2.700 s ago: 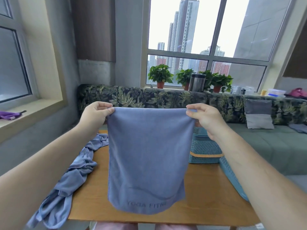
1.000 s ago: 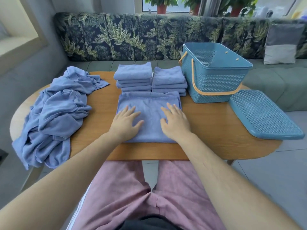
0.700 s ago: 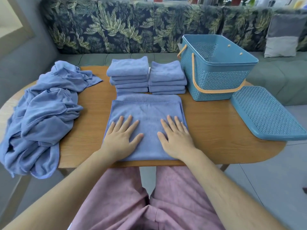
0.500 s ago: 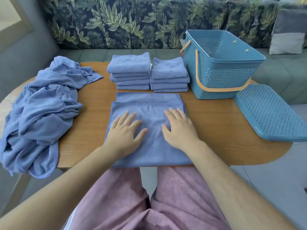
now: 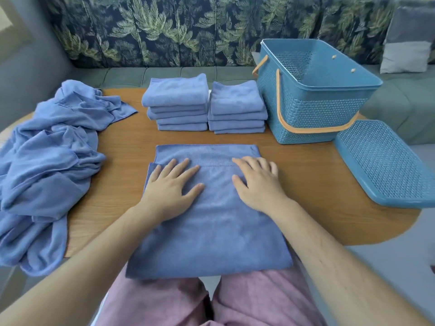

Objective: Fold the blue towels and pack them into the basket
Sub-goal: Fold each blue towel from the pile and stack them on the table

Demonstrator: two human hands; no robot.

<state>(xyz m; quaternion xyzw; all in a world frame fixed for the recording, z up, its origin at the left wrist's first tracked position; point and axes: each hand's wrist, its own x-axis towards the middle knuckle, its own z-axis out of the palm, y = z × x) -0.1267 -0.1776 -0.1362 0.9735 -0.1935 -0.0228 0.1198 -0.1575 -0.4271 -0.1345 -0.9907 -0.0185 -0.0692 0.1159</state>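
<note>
My left grip (image 5: 173,194) spread flat on half-folded blue towel (image 5: 211,231) | my right grip (image 5: 257,187) spread flat beside it | towel's near edge overhangs counter (image 5: 317,184) | basket (image 5: 313,114) upright far-right.

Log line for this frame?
step: pressing towel flat | left hand: flat on towel | right hand: flat on towel | basket: lid off, beside it

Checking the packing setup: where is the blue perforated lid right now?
In the head view, the lid lies at the right end of the table, overhanging its edge, just right of the basket.
</note>
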